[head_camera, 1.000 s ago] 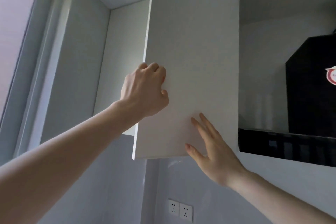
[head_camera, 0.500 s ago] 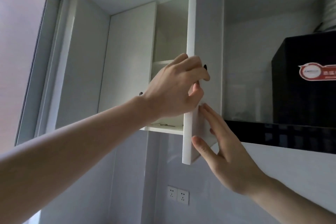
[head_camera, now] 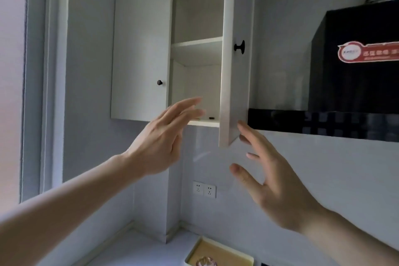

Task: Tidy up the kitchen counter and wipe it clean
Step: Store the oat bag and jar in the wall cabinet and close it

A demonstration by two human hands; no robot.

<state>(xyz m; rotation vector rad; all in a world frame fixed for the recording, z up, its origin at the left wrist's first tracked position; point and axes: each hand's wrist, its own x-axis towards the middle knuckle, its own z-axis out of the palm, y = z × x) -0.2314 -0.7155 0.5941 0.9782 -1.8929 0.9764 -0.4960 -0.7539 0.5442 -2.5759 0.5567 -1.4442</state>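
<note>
The white wall cabinet's right door stands swung out toward me, edge-on, with a black knob on its face. Inside, a shelf and the cabinet floor look bare apart from a small dark speck. My left hand is raised in front of the opening, fingers straight, holding nothing. My right hand is spread below the door's lower corner, a fingertip at or near that corner. The counter shows at the bottom.
The left cabinet door is closed. A black range hood hangs at the right. Two wall sockets sit below the cabinet. A yellow tray lies on the counter at the bottom edge. A window frame borders the left.
The cabinet door has swung fully out. My left hand let go of its edge and now hovers with straight fingers. My right hand dropped below the door's corner. The view tilted down.
</note>
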